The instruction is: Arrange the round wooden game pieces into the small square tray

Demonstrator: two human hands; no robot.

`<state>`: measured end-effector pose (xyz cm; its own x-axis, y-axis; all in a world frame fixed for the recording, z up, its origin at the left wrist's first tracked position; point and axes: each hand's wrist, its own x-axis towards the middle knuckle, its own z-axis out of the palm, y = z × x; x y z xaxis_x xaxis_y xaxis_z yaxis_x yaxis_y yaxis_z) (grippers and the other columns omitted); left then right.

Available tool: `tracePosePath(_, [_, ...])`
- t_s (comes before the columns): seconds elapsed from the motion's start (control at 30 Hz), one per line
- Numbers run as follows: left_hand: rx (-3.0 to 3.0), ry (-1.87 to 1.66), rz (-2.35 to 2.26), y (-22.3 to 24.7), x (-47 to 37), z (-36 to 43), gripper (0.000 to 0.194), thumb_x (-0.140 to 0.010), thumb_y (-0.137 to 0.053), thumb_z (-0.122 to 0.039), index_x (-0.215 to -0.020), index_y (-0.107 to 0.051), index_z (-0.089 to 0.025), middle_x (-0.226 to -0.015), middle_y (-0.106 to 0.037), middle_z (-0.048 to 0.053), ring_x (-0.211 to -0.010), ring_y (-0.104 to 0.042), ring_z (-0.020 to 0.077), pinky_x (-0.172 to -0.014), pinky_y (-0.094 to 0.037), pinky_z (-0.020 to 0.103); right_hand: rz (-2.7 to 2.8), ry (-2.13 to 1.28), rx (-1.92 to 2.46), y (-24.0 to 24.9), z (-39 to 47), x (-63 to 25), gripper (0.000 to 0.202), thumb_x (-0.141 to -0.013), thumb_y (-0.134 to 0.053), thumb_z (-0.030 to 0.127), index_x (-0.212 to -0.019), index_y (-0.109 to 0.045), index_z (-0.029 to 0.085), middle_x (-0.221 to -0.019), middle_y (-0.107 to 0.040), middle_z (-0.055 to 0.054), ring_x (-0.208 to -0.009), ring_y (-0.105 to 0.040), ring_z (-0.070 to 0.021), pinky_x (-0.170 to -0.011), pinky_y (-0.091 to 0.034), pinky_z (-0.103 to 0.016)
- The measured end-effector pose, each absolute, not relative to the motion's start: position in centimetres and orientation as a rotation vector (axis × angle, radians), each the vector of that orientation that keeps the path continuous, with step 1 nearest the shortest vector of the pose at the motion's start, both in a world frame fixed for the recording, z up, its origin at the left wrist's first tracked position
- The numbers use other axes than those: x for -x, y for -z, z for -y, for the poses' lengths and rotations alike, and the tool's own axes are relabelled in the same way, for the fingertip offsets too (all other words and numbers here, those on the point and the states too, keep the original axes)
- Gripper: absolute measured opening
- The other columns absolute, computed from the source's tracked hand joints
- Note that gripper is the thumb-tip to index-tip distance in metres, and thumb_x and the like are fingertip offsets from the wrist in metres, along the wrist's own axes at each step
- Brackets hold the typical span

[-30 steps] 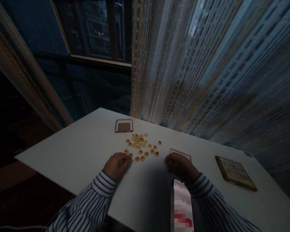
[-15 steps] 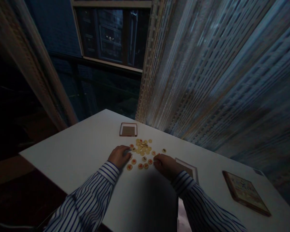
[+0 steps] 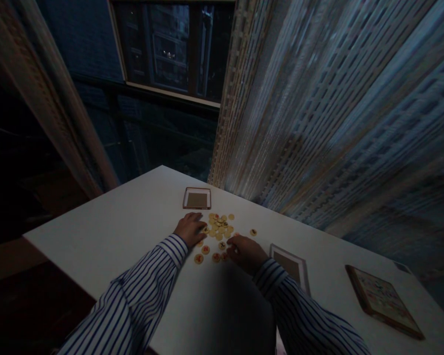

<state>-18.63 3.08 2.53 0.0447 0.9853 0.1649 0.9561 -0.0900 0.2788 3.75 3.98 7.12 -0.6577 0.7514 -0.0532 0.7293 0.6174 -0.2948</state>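
Note:
Round pale xiangqi pieces (image 3: 219, 228) lie in a loose pile on the white table, with red or black characters on some of them. My left hand (image 3: 190, 230) rests at the pile's left edge, fingers stretched out and thumb apart, close to a black-marked piece (image 3: 205, 230). At the right side my right hand (image 3: 247, 253) is closed, thumb and fingers curled together over the pieces; whatever they pinch is hidden. A piece with a black character (image 3: 222, 245) lies just left of those fingertips. Nearer to me are red-marked pieces (image 3: 199, 259), face up.
An open tray-like box half (image 3: 197, 188) stands behind the pile. Another box half (image 3: 305, 273) is partly behind my right wrist. Farther right lies a brown-edged box with a patterned top (image 3: 385, 301). Curtains (image 3: 274, 123) hang along the table's (image 3: 96, 231) far edge.
My left hand has moved slightly up and right along the pile. My right hand has shifted a little left and down, now covering a red-marked piece that showed before.

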Motion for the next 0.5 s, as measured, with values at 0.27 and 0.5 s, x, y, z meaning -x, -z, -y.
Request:
tracePosePath(0.27, [-2.212, -0.395, -2.025, -2.7, 18.9, -4.8, 0.033, -0.065, -0.066, -0.037, -0.096, -0.068, -0.027, -0.125, -0.050, 0.009, -0.117, -0.038, 0.0347, -0.093, -0.034, 0.050, 2.774, -0.465, 1.245, -6.7, -4.3, -4.0, 0.028, -0.077, -0.047, 0.025, -0.101, -0.060, 0.018, -0.090, -0.065, -0.006, -0.084, -0.057, -0.0179, -0.070, -0.039, -0.027])
tracePosePath(0.5, [-2.252, -0.374, -1.997, -2.7, 18.8, -4.9, 0.030, -0.065, -0.066, -0.035, -0.094, -0.069, -0.027, -0.121, -0.052, 0.010, -0.116, -0.039, 0.0345, -0.092, -0.035, 0.049, 2.785, -0.452, 1.242, -6.5, -4.3, -4.4, 0.028, -0.079, -0.046, 0.026, -0.102, -0.059, 0.018, -0.093, -0.064, -0.006, -0.084, -0.058, -0.0176, -0.070, -0.039, -0.027])
